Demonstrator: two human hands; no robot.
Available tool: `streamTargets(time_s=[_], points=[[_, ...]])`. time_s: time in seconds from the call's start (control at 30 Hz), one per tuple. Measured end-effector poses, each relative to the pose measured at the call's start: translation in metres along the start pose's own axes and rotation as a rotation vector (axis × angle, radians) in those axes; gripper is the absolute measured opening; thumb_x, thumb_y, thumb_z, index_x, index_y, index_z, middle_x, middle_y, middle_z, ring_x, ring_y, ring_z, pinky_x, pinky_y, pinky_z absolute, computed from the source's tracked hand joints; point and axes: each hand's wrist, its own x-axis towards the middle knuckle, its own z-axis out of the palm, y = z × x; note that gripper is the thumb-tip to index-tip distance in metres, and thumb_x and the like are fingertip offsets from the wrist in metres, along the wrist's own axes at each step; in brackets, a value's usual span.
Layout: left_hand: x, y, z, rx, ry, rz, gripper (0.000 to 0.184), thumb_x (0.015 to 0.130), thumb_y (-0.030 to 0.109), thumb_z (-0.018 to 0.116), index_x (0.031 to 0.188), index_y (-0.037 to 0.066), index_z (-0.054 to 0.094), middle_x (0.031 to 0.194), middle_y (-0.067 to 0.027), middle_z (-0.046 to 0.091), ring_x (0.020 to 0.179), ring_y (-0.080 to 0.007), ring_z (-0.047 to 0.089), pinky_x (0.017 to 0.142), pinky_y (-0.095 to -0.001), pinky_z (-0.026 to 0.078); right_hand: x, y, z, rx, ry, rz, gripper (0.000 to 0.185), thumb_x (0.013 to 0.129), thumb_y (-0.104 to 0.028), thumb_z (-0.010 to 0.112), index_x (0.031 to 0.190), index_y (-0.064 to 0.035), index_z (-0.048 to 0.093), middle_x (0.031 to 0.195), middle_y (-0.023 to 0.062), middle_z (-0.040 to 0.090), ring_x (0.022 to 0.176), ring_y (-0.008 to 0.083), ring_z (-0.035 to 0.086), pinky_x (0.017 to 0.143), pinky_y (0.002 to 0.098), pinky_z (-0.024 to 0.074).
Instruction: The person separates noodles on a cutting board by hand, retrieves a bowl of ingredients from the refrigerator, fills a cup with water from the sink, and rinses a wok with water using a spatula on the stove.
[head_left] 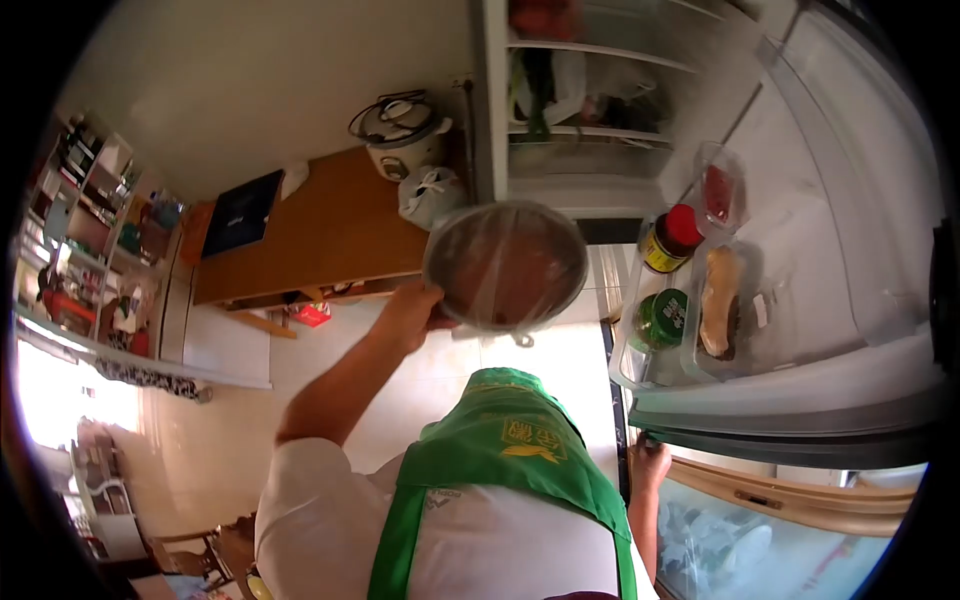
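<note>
My left hand (412, 314) is closed on the rim of a round metal bowl (434, 262), which it holds up in front of the fridge. Clear plastic wrap (505, 225) is stretched over the bowl, and something reddish-brown shows through it. Down at the right, my right hand (652, 462) grips the edge of the open fridge door (760, 420); its fingertips are partly hidden. Inside the door stand a red-lidded jar (672, 238), a green-lidded jar (660, 320) and a clear tray with a pale, long food item (719, 300).
Bags and greens lie on the fridge shelves (600, 55). A wooden table (340, 225) bears a rice cooker (400, 140), a tied plastic bag (430, 195) and a dark flat box (243, 213). Below the door is a wood-framed glass cabinet (760, 540).
</note>
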Motion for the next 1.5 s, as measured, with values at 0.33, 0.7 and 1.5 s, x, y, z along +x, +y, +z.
streamTargets(time_s=[0.33,0.7,1.5], points=[[-0.073,-0.1,-0.152,-0.205,0.31,0.032,0.028,0.09,0.012,0.045,0.106,-0.009,0.055,0.091,-0.0171,0.065,0.072,-0.0245,0.067,0.061,-0.0328,0.058,-0.003,-0.17,0.134,0.461,-0.62,0.184,0.048,0.084,-0.02,0.07,0.124,-0.0014,0.051,0.095,0.0091,0.063,0.068,0.0158,0.065,0.052,0.0273,0.0492],[-0.148,-0.1,-0.224,-0.197,0.565,0.301,0.025,0.09,0.01,0.044,0.104,-0.01,0.051,0.09,-0.0176,0.063,0.062,-0.0219,0.065,0.056,-0.0311,0.059,0.038,-0.248,0.292,0.984,-0.723,0.457,0.053,0.09,-0.013,0.065,0.136,-0.0118,0.039,0.107,0.0078,0.059,0.083,0.0222,0.064,0.063,0.0312,0.0509],[-0.154,-0.105,-0.236,-0.318,0.649,0.252,0.028,0.089,0.008,0.042,0.11,-0.009,0.05,0.094,-0.0174,0.063,0.07,-0.0254,0.069,0.062,-0.0341,0.061,0.106,-0.385,0.308,0.818,-0.609,-0.062,0.085,0.091,-0.011,0.055,0.155,-0.0128,-0.001,0.146,0.0196,0.036,0.113,0.0352,0.059,0.098,0.0447,0.047]])
